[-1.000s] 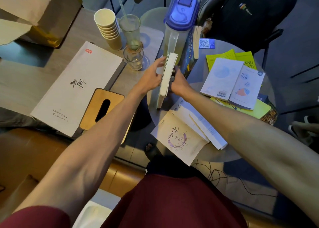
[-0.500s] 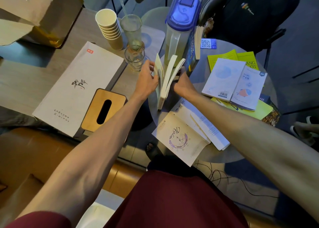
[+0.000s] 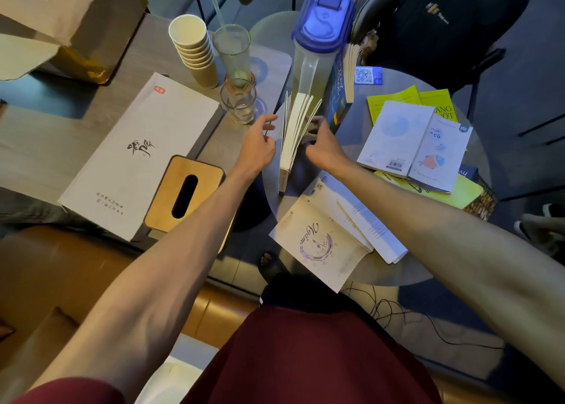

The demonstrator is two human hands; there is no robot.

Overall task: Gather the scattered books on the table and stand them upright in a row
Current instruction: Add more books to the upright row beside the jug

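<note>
Row begun beside tall blue-lidded clear plastic pitcher: dark blue book upright; cream paperback splaying, left hand open, right hand grip unclear. Flat books remain.

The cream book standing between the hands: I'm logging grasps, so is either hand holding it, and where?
Left hand is open, off the cream book. Right hand is beside its fanned pages; whether it has a grip cannot be told.

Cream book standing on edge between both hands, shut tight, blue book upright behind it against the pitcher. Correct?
Not quite. The head view shows the cream book standing on edge between the left hand and right hand, but its pages are fanned open, not shut tight. The blue book does stand upright behind it by the pitcher.
</note>
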